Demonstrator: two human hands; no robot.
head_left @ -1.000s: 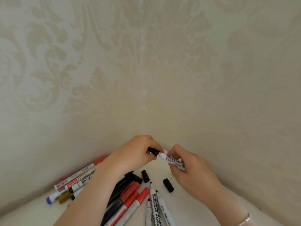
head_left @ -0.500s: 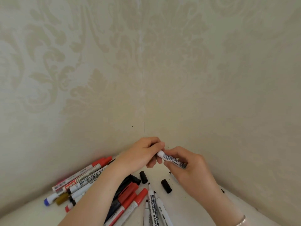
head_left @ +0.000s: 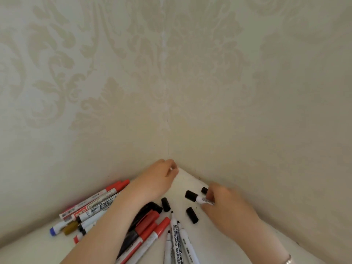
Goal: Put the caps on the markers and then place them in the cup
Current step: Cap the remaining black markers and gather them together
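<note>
My right hand (head_left: pixel 226 208) pinches a white marker (head_left: pixel 202 200) low over the table; a black cap (head_left: pixel 190 195) sits on its end, pointing left. My left hand (head_left: pixel 158 181) is apart from it, up by the wall corner, with loosely curled fingers and nothing visible in them. Three loose black caps (head_left: pixel 165 204) (head_left: pixel 192 215) (head_left: pixel 204 189) lie on the white table (head_left: pixel 213 242) between the hands. Uncapped white markers (head_left: pixel 175 235) lie at the bottom middle, tips toward the caps. No cup is in view.
Red-capped markers (head_left: pixel 152 233) and a black marker (head_left: pixel 146 210) lie partly under my left forearm. More capped markers (head_left: pixel 95 203) are piled at the left by the wall. Patterned walls (head_left: pixel 167 92) meet in a corner just behind the hands.
The hands have come apart. My left hand let go of the cap end and moved up toward the corner. My right hand lowered the capped marker toward the table, to the right.
</note>
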